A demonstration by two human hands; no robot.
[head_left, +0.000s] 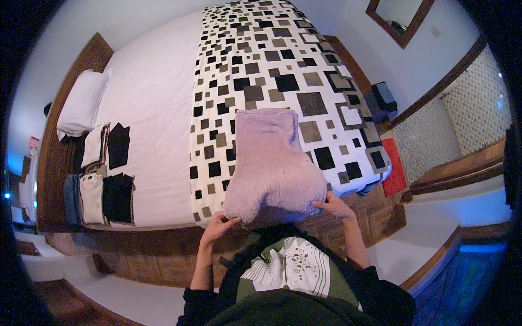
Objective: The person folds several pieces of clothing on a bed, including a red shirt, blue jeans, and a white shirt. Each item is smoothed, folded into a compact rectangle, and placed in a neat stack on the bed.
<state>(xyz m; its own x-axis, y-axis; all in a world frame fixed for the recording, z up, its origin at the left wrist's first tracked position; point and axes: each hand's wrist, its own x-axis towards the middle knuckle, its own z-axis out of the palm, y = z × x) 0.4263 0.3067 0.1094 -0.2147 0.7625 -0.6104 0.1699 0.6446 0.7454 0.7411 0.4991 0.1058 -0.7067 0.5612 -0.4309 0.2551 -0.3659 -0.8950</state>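
Observation:
A fluffy pink towel [274, 157] hangs between my hands, its far end lying on the patterned blanket [311, 103] and its near edge lifted off the bed. My left hand [218, 225] pinches the near left corner between thumb and fingers. At the near right corner, my right hand [334, 206] grips the cloth the same way. The middle of the near edge sags and curves between the two grips. The towel's underside is mostly hidden.
Folded clothes [93, 198] in dark and pale stacks lie on the white sheet [157, 103] at left, near a pillow [84, 103] and wooden headboard [57, 117]. A red mat [391, 165] lies on the floor by a doorway. A black bin [384, 96] stands behind.

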